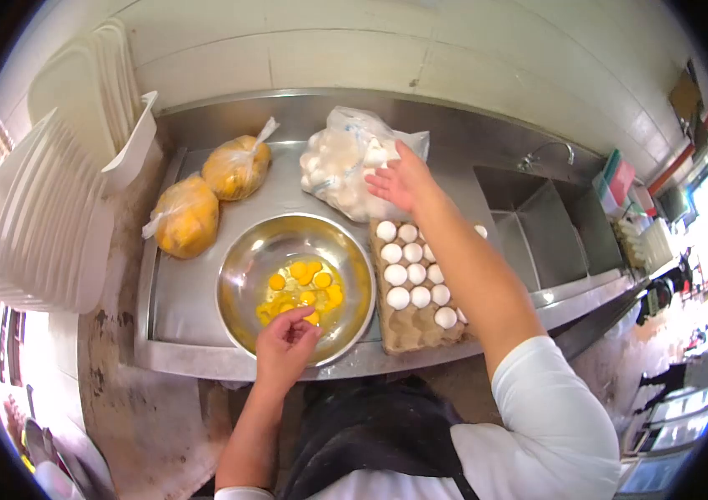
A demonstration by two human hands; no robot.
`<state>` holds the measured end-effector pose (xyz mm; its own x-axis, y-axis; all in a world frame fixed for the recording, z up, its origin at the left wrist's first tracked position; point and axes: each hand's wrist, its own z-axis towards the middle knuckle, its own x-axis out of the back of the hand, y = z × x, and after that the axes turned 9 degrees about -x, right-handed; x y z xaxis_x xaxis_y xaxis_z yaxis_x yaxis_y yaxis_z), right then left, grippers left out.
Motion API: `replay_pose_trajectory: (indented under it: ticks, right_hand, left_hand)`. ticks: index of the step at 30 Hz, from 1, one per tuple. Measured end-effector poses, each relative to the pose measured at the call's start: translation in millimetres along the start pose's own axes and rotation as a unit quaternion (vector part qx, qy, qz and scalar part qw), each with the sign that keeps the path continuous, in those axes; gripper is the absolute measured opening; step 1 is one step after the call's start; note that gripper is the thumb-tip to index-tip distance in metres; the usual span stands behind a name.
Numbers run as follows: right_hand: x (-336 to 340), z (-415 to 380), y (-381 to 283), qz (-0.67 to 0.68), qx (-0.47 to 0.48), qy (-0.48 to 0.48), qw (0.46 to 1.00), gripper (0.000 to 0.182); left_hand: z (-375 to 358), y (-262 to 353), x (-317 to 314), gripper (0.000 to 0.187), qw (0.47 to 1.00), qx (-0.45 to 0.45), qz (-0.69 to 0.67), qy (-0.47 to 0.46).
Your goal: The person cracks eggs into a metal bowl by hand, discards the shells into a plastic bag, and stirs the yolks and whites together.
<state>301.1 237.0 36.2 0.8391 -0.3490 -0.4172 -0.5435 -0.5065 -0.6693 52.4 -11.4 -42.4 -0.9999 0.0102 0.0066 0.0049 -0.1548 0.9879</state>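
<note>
My right hand (401, 177) reaches over a clear plastic bag (345, 171) filled with white eggshells. Its fingers are spread, and nothing shows in them. My left hand (285, 343) hovers above the near rim of a large steel mixing bowl (241, 275), fingers loosely curled and apart, with nothing seen in them. Several raw eggs (307, 292), their yolks mostly whole, lie in the bottom of the bowl. To the bowl's right is a cardboard egg tray (408, 332) holding several white eggs (395, 275). My right forearm covers part of this tray, and its front cups are bare.
Two tied bags of yellow-orange food (185, 218) sit at the back left of the steel counter (191, 292). Stacked white plastic containers (45, 217) stand farther left. On the right are a double sink (529, 221) and a faucet (550, 152).
</note>
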Motion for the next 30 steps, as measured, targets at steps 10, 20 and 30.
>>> replay_pose_trajectory:
  ticks: [10, 20, 30]
  right_hand:
    - [105.4, -82.0, -14.4, -0.266, 0.211, -0.044, 0.940, 0.055]
    - [153.4, -142.0, 105.7, -0.785, 0.371, 0.027, 0.495, 0.032]
    - [146.0, -153.1, 111.6, -0.699, 0.359, 0.113, 0.608, 0.029]
  left_hand:
    - [1.8, 15.6, -18.3, 0.033, 0.997, 0.025, -0.004, -0.074]
    - [59.7, 6.6, -122.9, 0.033, 0.790, -0.312, 0.437, -0.295]
    - [62.9, 22.2, -116.4, 0.028, 0.855, -0.282, 0.351, -0.256]
